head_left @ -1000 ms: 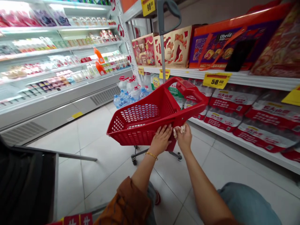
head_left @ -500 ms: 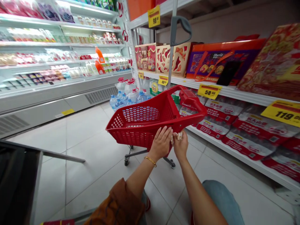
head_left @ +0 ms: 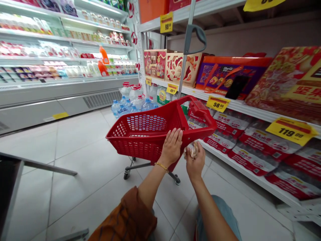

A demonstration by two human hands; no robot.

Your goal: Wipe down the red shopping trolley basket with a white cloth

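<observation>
A red plastic shopping cart (head_left: 140,144) with perforated basket walls stands before me on a grey wheeled base. My left hand (head_left: 172,144), a gold bracelet at its wrist, lies against the cart's near side with fingers straight and together. Beside it, my right hand (head_left: 196,162) grips a crumpled, dirty whitish cloth (head_left: 192,150). The cloth is just below the cart's red handle frame (head_left: 209,125); whether it touches the plastic I cannot tell.
Shelving on the right holds boxed goods (head_left: 225,75) above red-wrapped bottle packs (head_left: 247,149). Large water bottles (head_left: 132,103) stand behind the cart. A refrigerated display (head_left: 75,97) runs along the left. A metal frame (head_left: 50,165) juts in at lower left. A grey-handled pole (head_left: 184,63) rises behind the cart.
My right hand has drawn slightly away from the cart and my left hand, showing more of the cloth. My left hand stays on the cart's side. The view has shifted a little.
</observation>
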